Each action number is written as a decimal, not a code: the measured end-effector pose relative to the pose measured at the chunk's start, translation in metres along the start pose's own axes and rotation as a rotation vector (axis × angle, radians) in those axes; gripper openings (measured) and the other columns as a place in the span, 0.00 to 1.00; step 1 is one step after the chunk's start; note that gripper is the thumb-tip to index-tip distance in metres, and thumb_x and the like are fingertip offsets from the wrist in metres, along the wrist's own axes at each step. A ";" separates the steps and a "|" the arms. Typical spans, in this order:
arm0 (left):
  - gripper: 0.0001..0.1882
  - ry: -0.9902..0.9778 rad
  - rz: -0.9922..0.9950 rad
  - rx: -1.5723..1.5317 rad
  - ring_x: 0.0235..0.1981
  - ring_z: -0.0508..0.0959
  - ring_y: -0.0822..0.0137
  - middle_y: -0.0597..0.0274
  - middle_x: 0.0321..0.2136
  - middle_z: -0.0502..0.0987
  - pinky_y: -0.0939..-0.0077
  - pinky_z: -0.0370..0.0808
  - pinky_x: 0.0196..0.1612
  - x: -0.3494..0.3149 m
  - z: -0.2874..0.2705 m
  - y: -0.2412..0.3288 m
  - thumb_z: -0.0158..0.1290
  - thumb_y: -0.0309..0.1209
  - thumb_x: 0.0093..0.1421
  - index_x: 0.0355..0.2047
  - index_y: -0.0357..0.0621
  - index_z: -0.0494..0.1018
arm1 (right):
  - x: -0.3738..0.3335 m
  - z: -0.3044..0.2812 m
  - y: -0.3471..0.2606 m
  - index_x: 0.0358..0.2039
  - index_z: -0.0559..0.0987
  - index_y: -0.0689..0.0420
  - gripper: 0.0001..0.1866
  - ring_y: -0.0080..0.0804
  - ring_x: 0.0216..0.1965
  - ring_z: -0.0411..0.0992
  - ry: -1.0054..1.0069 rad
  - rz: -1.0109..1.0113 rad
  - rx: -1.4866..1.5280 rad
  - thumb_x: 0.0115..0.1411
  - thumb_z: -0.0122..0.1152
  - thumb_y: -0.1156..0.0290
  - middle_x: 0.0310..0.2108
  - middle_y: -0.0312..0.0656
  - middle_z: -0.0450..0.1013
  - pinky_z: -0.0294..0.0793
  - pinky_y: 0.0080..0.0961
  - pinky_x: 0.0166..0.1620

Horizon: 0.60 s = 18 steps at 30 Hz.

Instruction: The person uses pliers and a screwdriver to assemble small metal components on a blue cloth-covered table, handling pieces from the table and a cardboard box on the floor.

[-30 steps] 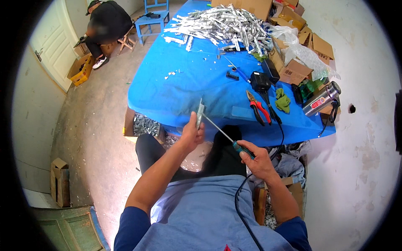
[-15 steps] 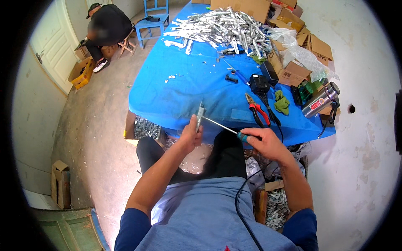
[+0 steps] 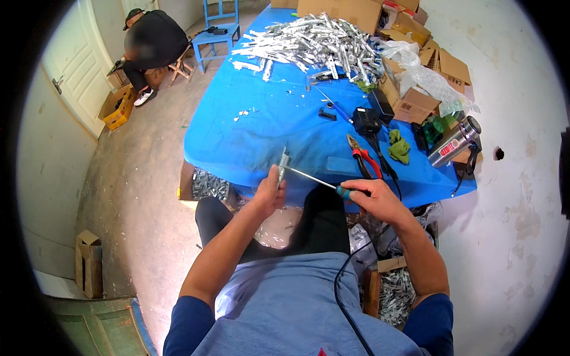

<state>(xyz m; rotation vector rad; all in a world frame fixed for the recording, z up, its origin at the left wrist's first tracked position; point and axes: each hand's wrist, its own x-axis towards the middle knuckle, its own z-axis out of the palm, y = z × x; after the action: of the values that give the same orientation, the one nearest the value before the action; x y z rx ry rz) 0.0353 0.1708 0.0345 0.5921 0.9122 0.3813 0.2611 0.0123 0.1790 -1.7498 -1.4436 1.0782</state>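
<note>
Screwdriver (image 3: 342, 191) and slim silvery piece (image 3: 284, 161) come together in front of the person, the piece seen against the near edge of the blue-covered counter (image 3: 237, 127). Closed around the lower end of the piece, the left hand (image 3: 271, 191) has its thumb raised along it and the fingers curled behind; this grip leaves the upper part bare, with a narrow tip pointing to about twelve o'clock. The right hand (image 3: 380, 200), at three o'clock from the left, wraps its grip around the screwdriver's teal handle, thumb and forefinger toward the shaft. That shaft runs toward ten o'clock and its end reaches the right side of the piece; how firmly it bears there is too small to tell.

Taken from the piece, a heap of silvery parts (image 3: 314, 44) covers the counter's far end between twelve and one o'clock. A black adapter (image 3: 366, 121) sits at two. Red-handled pliers (image 3: 363, 157) lie at three, with a green cloth (image 3: 399, 147) and then a steel flask (image 3: 454, 142) farther out the same way. Between ten and eleven, well apart, a co-worker (image 3: 155, 38) sits bent forward near a blue chair (image 3: 208, 37).
</note>
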 end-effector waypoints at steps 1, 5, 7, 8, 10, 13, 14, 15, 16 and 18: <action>0.30 0.019 -0.018 -0.003 0.08 0.47 0.75 0.76 0.10 0.49 0.77 0.44 0.14 -0.002 0.000 0.000 0.37 0.65 0.62 0.20 0.54 0.59 | -0.001 0.002 0.004 0.47 0.78 0.61 0.17 0.20 0.25 0.71 0.019 -0.040 -0.020 0.59 0.54 0.70 0.29 0.39 0.76 0.71 0.18 0.30; 0.30 -0.028 0.018 0.004 0.10 0.50 0.77 0.76 0.12 0.53 0.80 0.45 0.14 -0.002 -0.005 -0.001 0.39 0.66 0.61 0.21 0.52 0.62 | -0.009 0.008 -0.004 0.46 0.78 0.61 0.16 0.24 0.30 0.73 0.048 -0.010 -0.099 0.58 0.55 0.69 0.31 0.43 0.78 0.71 0.21 0.36; 0.30 -0.034 0.015 0.005 0.10 0.50 0.77 0.76 0.12 0.53 0.80 0.45 0.14 -0.002 -0.006 -0.001 0.39 0.66 0.61 0.22 0.52 0.62 | -0.009 0.011 0.003 0.46 0.78 0.61 0.16 0.24 0.31 0.73 0.080 -0.093 -0.123 0.58 0.55 0.69 0.33 0.44 0.78 0.72 0.21 0.37; 0.30 -0.037 0.011 0.001 0.10 0.50 0.77 0.76 0.12 0.53 0.80 0.45 0.14 -0.003 -0.005 0.000 0.39 0.66 0.61 0.22 0.52 0.62 | -0.009 0.011 0.005 0.46 0.78 0.61 0.16 0.25 0.32 0.74 0.099 -0.134 -0.135 0.58 0.55 0.69 0.34 0.45 0.78 0.72 0.21 0.37; 0.30 -0.042 0.004 -0.007 0.10 0.50 0.77 0.76 0.12 0.53 0.80 0.45 0.14 -0.004 -0.005 0.001 0.39 0.66 0.61 0.22 0.52 0.63 | -0.008 0.012 0.003 0.46 0.78 0.61 0.16 0.26 0.32 0.74 0.108 -0.161 -0.159 0.58 0.55 0.69 0.35 0.45 0.78 0.72 0.22 0.37; 0.31 -0.035 -0.012 -0.013 0.10 0.50 0.77 0.76 0.12 0.53 0.80 0.45 0.14 0.000 -0.008 0.000 0.39 0.66 0.61 0.23 0.52 0.63 | -0.009 0.011 0.003 0.46 0.78 0.61 0.16 0.26 0.31 0.74 0.120 -0.190 -0.168 0.57 0.55 0.70 0.35 0.45 0.78 0.72 0.22 0.37; 0.31 -0.037 -0.007 -0.012 0.10 0.50 0.77 0.76 0.12 0.53 0.80 0.45 0.14 0.000 -0.008 0.000 0.39 0.66 0.61 0.22 0.52 0.63 | -0.009 0.011 0.004 0.46 0.78 0.61 0.16 0.26 0.31 0.74 0.124 -0.196 -0.166 0.57 0.55 0.70 0.35 0.45 0.78 0.72 0.22 0.37; 0.31 -0.039 -0.003 -0.011 0.10 0.50 0.77 0.76 0.12 0.53 0.80 0.45 0.14 0.000 -0.008 0.001 0.39 0.66 0.61 0.22 0.52 0.63 | -0.009 0.011 0.004 0.46 0.78 0.61 0.16 0.27 0.31 0.74 0.121 -0.183 -0.168 0.57 0.56 0.70 0.35 0.45 0.78 0.72 0.22 0.37; 0.31 -0.041 0.000 -0.009 0.10 0.50 0.77 0.76 0.12 0.53 0.80 0.45 0.14 -0.001 -0.008 0.001 0.39 0.66 0.61 0.22 0.52 0.63 | -0.009 0.012 0.003 0.46 0.78 0.61 0.16 0.27 0.31 0.74 0.118 -0.169 -0.169 0.57 0.56 0.70 0.35 0.45 0.78 0.72 0.22 0.37; 0.31 -0.049 0.004 -0.018 0.10 0.50 0.77 0.76 0.11 0.53 0.80 0.45 0.14 -0.001 -0.008 0.000 0.39 0.66 0.61 0.22 0.52 0.63 | -0.010 0.012 0.003 0.46 0.78 0.61 0.16 0.27 0.32 0.74 0.117 -0.153 -0.171 0.57 0.56 0.70 0.36 0.46 0.78 0.72 0.22 0.37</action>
<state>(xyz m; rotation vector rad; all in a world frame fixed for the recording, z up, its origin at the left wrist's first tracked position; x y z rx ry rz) 0.0283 0.1727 0.0313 0.5845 0.8598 0.3769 0.2514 0.0012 0.1729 -1.7536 -1.6063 0.7805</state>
